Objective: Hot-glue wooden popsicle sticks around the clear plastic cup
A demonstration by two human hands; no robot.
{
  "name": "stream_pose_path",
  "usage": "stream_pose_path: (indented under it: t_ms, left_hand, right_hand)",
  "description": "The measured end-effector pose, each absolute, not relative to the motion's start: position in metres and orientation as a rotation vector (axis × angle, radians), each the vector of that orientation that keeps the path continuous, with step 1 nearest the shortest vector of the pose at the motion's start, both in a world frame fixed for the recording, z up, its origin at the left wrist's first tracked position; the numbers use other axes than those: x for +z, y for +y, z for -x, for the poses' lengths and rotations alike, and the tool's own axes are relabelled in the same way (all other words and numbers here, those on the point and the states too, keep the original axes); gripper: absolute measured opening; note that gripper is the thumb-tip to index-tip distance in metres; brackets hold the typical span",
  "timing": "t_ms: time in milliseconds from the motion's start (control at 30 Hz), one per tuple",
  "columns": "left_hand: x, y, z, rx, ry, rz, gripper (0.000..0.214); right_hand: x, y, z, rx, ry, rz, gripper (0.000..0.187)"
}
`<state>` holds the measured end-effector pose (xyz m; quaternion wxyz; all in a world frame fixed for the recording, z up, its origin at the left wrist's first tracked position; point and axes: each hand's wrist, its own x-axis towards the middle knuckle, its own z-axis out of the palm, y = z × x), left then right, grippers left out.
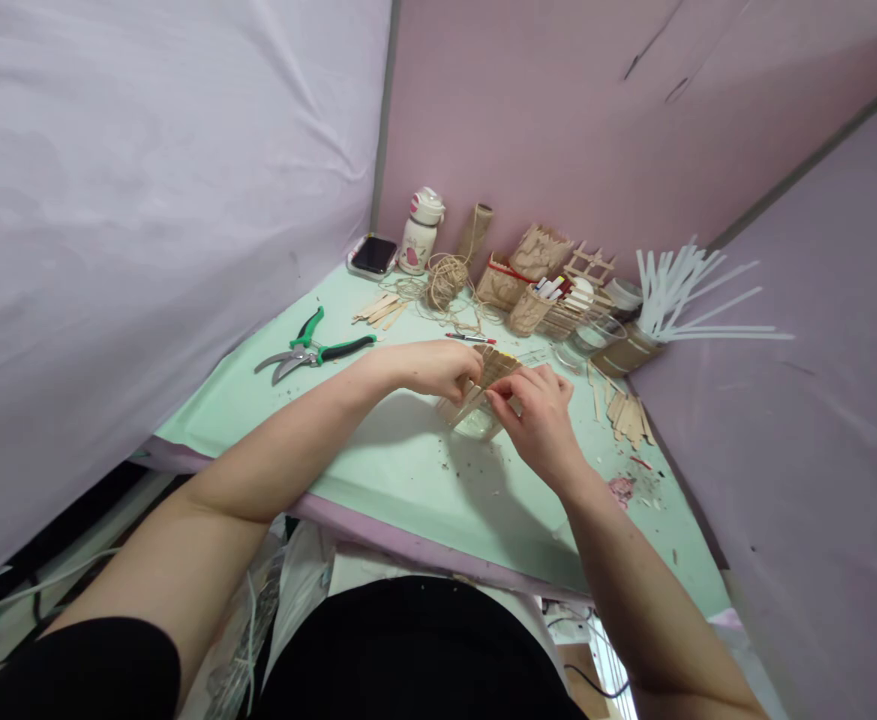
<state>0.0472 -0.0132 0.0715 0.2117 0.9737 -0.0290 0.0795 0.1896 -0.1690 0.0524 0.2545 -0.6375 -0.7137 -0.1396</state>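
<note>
My left hand (438, 368) and my right hand (539, 410) meet over the middle of a pale green table (378, 470). Between them they grip a small piece made of wooden craft sticks (492, 372), set round a clear glass jar (477, 420) that stands on the table. The left hand's fingers curl on the piece's left side. The right hand's fingers pinch its right edge. Most of the jar is hidden under the hands.
Green-handled pruning shears (310, 350) lie to the left. Loose craft sticks (628, 412) lie to the right and others (379, 308) at the back. Along the back wall stand a phone (373, 255), a white bottle (421, 232), a twine ball (445, 280), stick baskets (532, 290) and a holder of white glue sticks (678, 300).
</note>
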Motion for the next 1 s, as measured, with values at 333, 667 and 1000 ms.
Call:
stream_pose_path:
  t_ms: [333,667,1000]
  left_hand:
    - [0.071,-0.013,-0.047,0.229,-0.082,-2.679,0.009]
    - [0.069,-0.014,-0.048,0.248,-0.096,-2.680,0.013]
    - [0.068,-0.015,-0.048,0.264,-0.035,-2.742,0.010]
  right_hand:
    - [0.048,-0.166,-0.191,-0.367,-1.877,1.717,0.022]
    - [0.043,-0.166,-0.190,-0.387,-1.869,1.682,0.020]
    - [0.036,-0.165,-0.191,-0.415,-1.832,1.631,0.019]
